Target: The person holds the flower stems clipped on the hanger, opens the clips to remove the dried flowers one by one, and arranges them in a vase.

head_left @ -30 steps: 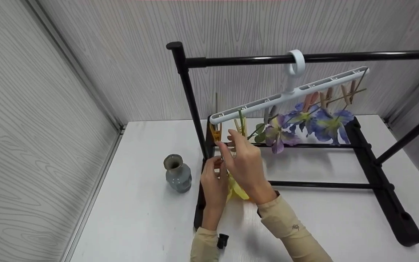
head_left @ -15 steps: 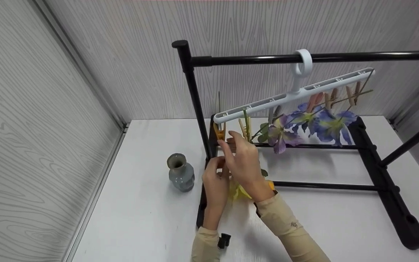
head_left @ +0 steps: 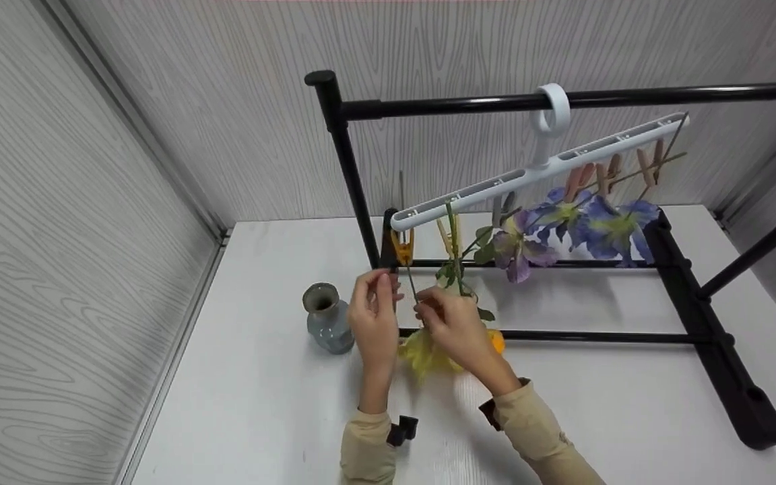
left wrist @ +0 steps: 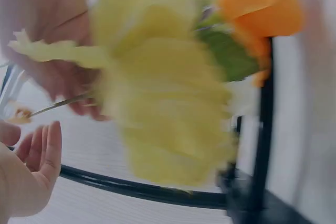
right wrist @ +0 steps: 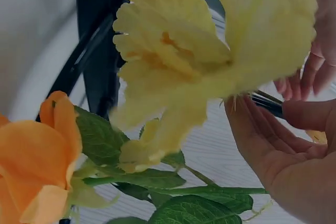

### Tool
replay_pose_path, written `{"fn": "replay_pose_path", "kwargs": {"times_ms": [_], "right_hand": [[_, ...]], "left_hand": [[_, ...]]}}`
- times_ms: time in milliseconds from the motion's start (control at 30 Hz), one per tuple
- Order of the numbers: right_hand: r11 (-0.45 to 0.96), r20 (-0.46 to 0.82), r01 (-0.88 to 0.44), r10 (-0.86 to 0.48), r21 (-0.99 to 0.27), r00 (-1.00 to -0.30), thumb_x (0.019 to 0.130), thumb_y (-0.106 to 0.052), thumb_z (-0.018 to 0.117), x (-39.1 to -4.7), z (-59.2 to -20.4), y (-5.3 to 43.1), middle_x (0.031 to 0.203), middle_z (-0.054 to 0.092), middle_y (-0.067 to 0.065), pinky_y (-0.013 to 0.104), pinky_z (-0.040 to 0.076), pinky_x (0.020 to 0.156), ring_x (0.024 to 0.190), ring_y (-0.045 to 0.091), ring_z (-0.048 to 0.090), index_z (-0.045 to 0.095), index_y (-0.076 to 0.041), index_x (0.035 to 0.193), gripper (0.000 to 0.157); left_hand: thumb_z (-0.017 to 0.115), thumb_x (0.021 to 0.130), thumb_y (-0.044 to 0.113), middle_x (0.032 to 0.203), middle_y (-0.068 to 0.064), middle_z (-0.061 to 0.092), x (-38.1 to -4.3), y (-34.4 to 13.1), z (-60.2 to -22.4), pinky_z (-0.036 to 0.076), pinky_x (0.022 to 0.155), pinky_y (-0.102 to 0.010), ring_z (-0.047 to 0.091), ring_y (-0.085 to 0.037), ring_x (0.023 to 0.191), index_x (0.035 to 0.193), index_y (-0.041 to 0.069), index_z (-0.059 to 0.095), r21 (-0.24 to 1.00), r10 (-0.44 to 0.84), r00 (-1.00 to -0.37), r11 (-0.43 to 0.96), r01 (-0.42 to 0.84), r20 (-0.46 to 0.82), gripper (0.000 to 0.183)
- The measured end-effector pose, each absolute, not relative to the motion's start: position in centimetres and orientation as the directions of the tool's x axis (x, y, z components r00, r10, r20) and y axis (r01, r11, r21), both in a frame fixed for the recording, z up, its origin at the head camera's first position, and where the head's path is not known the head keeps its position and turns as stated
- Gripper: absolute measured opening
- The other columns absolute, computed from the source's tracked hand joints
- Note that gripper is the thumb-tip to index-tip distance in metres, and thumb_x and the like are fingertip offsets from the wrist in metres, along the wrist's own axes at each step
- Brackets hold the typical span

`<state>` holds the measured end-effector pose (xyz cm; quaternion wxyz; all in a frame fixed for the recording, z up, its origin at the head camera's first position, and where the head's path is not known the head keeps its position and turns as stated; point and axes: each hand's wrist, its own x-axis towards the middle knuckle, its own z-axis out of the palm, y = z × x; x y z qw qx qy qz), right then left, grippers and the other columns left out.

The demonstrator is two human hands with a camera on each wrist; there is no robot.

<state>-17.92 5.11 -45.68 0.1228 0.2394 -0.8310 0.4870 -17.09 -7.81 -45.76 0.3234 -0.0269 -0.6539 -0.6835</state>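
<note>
A yellow artificial flower (head_left: 418,353) hangs upside down, its thin stem (head_left: 411,283) running up into an orange clothespin (head_left: 402,249) at the hanger's left end. Near the blossom, my right hand (head_left: 459,330) pinches that stem between thumb and fingers. To the left of the stem, my left hand (head_left: 374,316) is raised with its fingers loosely bent and nothing held. The left wrist view shows the left hand (left wrist: 31,171) apart from the stem, below the clothespin. An orange flower (right wrist: 34,166) with green leaves hangs beside the yellow one, partly hidden behind the right hand in the head view.
A white hanger (head_left: 539,174) hangs tilted from the black rack's top bar (head_left: 448,106). Purple and blue flowers (head_left: 613,225) are clipped along its right side with clothespins. A grey-blue vase (head_left: 329,327) stands on the white table left of the rack.
My left hand has come off the stem and moved up and left, its fingers loosening. My right hand has dropped from just under the orange clothespin to lower on the stem, near the blossom.
</note>
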Motion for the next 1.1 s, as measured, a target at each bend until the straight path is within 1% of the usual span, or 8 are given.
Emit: {"fn": "replay_pose_path", "kwargs": {"times_ms": [167,333,433,567,700,800,933,1100], "right_hand": [[0.352,0.394,-0.502,-0.335,-0.79,-0.856,0.095,0.005,0.068,-17.7,-46.3,5.5,0.085,0.075,0.009,0.033,0.06,0.071,0.077,0.021,0.072,0.075,0.002,0.102,0.01],[0.262,0.368,-0.482,-0.385,-0.836,-0.847,0.1,0.002,0.064,-17.3,-46.8,5.7,0.086,0.074,0.007,0.031,0.059,0.072,0.077,0.019,0.07,0.076,0.002,0.105,0.013],[0.2,0.357,-0.461,-0.401,-0.865,-0.844,0.101,0.0,0.064,-17.2,-47.1,5.6,0.086,0.075,0.006,0.03,0.059,0.073,0.079,0.021,0.071,0.076,0.002,0.106,0.013],[0.13,0.355,-0.436,-0.4,-0.891,-0.845,0.102,-0.001,0.063,-17.0,-47.6,5.3,0.087,0.075,0.008,0.031,0.059,0.072,0.079,0.028,0.072,0.076,0.003,0.108,0.014],[0.046,0.327,-0.365,-0.354,-0.93,-0.876,0.1,0.001,0.065,-16.7,-48.1,5.2,0.089,0.074,0.013,0.032,0.06,0.074,0.081,0.03,0.073,0.072,0.006,0.106,0.011],[-0.018,0.297,-0.305,-0.288,-0.952,-0.91,0.096,0.002,0.07,-16.4,-48.4,5.4,0.09,0.072,0.015,0.029,0.058,0.074,0.081,0.024,0.071,0.069,0.007,0.1,0.007],[-0.064,0.275,-0.267,-0.217,-0.962,-0.937,0.092,0.002,0.075,-16.1,-48.6,6.0,0.091,0.071,0.014,0.026,0.056,0.073,0.08,0.017,0.068,0.071,0.005,0.095,0.006],[-0.066,0.268,-0.26,-0.226,-0.963,-0.936,0.088,0.004,0.078,-15.6,-48.8,6.6,0.094,0.072,0.014,0.026,0.057,0.077,0.084,0.016,0.069,0.073,0.006,0.097,0.01]], "left_hand": [[0.043,0.111,0.014,0.124,-0.026,0.064,-18.2,-9.1,-42.6,0.054,0.1,-0.04,0.065,-0.033,0.115,0.128,-0.012,0.056,0.896,-0.285,-0.888,-0.158,0.415,0.361,0.034],[0.041,0.112,0.023,0.123,-0.019,0.067,-19.5,-9.5,-41.4,0.053,0.099,-0.037,0.067,-0.025,0.11,0.131,-0.008,0.057,0.887,0.018,-0.956,-0.379,0.264,0.293,0.039],[0.053,0.109,0.029,0.112,-0.014,0.071,-20.3,-9.5,-41.4,0.056,0.09,-0.034,0.069,-0.021,0.096,0.122,0.001,0.065,0.814,0.179,-0.937,-0.56,0.154,0.301,0.032],[0.072,0.097,0.037,0.103,-0.009,0.07,-21.0,-9.7,-41.8,0.055,0.083,-0.028,0.065,-0.016,0.087,0.114,0.01,0.07,0.688,0.295,-0.903,-0.726,0.002,0.314,0.032],[0.076,0.094,0.035,0.103,-0.008,0.07,-21.1,-9.9,-42.4,0.054,0.082,-0.026,0.063,-0.015,0.086,0.113,0.01,0.073,0.613,0.368,-0.872,-0.784,-0.102,0.325,0.031],[0.074,0.095,0.032,0.103,-0.009,0.07,-21.2,-9.9,-42.5,0.052,0.083,-0.026,0.062,-0.016,0.087,0.113,0.01,0.074,0.593,0.403,-0.852,-0.793,-0.142,0.335,0.029],[0.074,0.095,0.032,0.103,-0.009,0.069,-21.2,-9.8,-42.4,0.051,0.085,-0.027,0.061,-0.018,0.093,0.114,0.009,0.074,0.597,0.407,-0.851,-0.789,-0.145,0.331,0.03],[0.076,0.093,0.034,0.106,-0.008,0.069,-21.3,-9.8,-42.7,0.053,0.087,-0.027,0.063,-0.018,0.098,0.116,0.011,0.075,0.612,0.395,-0.86,-0.78,-0.127,0.325,0.032]]}}
